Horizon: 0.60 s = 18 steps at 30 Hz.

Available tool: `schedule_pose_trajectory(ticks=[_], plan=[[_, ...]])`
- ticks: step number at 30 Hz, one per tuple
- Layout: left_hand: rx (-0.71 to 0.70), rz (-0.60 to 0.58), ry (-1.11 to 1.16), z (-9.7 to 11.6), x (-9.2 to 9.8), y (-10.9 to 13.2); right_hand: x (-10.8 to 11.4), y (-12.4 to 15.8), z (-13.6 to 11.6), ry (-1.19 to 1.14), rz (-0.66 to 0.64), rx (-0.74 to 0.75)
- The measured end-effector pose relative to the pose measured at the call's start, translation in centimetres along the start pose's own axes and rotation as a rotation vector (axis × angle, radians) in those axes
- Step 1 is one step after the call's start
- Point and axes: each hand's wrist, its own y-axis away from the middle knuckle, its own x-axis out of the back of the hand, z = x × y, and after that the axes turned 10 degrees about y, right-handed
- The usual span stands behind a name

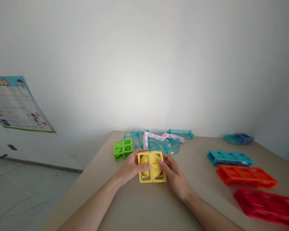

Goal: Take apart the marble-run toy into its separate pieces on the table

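Observation:
Two yellow toy blocks (pixel 151 154) with open frames and rounded insides are held side by side, edges touching, above the table. My left hand (pixel 132 165) grips the left side, its thumb across the front. On the right side, my right hand (pixel 172 171) closes round the block with its thumb on the front face. Whether the two blocks are joined, I cannot tell. Just left and behind my left hand lies a similar pair of green blocks (pixel 123 149). Clear teal track pieces (pixel 159 145) and a lilac zigzag strip (pixel 155 137) lie beyond the yellow blocks.
On the right of the table (pixel 144 208) lie rows of blue (pixel 230 158), orange (pixel 247 176) and red blocks (pixel 269 205). Teal and dark blue pieces (pixel 243 138) sit at the back right. A white wall (pixel 144 64) rises behind; a poster (pixel 19 106) hangs at left.

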Motion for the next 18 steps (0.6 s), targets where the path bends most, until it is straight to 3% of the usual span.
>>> schedule_pose_trajectory(ticks=[4, 10, 18], plan=[[-0.003, 0.026, -0.043, 0.17, -0.22, 0.16, -0.04, 0.02, 0.27, 0.044, -0.025, -0.023], [-0.046, -0.1, -0.05, 0.52, -0.32, 0.4, -0.17, -0.08, 0.22, 0.03, -0.032, -0.059], [-0.05, -0.177, -0.092, 0.27, 0.11, 0.44, -0.41, -0.01, -0.31, -0.022, -0.004, -0.051]])
